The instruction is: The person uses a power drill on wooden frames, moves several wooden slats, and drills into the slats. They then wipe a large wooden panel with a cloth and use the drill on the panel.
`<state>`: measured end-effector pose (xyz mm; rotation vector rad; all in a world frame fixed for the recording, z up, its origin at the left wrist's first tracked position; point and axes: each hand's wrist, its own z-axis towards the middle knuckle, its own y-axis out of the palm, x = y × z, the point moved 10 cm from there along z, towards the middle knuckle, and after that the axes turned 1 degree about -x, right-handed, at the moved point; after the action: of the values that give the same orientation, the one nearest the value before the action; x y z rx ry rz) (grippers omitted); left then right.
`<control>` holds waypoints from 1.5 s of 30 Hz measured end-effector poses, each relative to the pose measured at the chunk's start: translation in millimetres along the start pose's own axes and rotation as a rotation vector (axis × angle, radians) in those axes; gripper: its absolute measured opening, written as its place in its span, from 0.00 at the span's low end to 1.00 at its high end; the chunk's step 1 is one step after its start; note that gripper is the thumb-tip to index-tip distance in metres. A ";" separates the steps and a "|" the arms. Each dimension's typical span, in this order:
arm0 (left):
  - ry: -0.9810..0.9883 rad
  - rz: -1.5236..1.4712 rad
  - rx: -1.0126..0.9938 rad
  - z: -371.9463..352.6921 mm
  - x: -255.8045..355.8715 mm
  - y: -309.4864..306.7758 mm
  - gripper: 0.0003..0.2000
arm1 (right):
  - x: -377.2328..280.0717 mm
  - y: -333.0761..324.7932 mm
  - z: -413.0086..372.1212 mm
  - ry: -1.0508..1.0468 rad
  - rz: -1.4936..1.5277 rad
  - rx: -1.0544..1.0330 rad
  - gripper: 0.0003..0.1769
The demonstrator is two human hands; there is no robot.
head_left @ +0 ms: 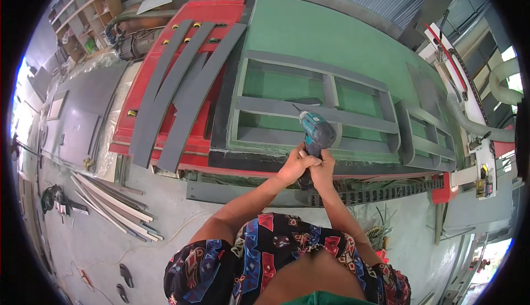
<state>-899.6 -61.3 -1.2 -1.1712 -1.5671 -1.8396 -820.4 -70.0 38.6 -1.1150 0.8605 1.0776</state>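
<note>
A teal and black cordless drill (pixel 318 130) is held out in front of my body, its bit pointing up and to the left. My left hand (pixel 298 163) and my right hand (pixel 322 168) meet at its handle, both with fingers closed around it. Just beyond the drill, a grey rectangular frame with crosspieces (pixel 364 121) lies on the green tabletop (pixel 314 26). The bit shows over the frame's middle bar; whether it touches cannot be made out. A smaller grey frame (pixel 425 139) lies to the right.
Long grey boards (pixel 185 84) lie across the red surface (pixel 197 13) at left, overhanging its front edge. Several thin strips (pixel 110 205) and a pair of sandals (pixel 126 274) are on the floor. A grey hose (pixel 469 120) runs along the right side.
</note>
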 end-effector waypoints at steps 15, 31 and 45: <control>-0.058 -0.075 -0.041 -13.9 22.0 -26.2 0.23 | -9.9 35.1 -3.5 0.019 -0.010 0.078 0.14; 0.038 -0.021 0.089 -37.5 41.2 -75.9 0.22 | -16.5 89.0 -3.7 -0.011 -0.044 -0.059 0.19; 0.095 -0.118 0.098 -50.1 60.6 -86.4 0.24 | -20.2 111.3 -0.9 0.015 -0.014 -0.108 0.19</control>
<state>-1015.5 -76.2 0.1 -0.9524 -1.6833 -1.8411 -933.0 -66.5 28.1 -1.2184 0.8127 1.1154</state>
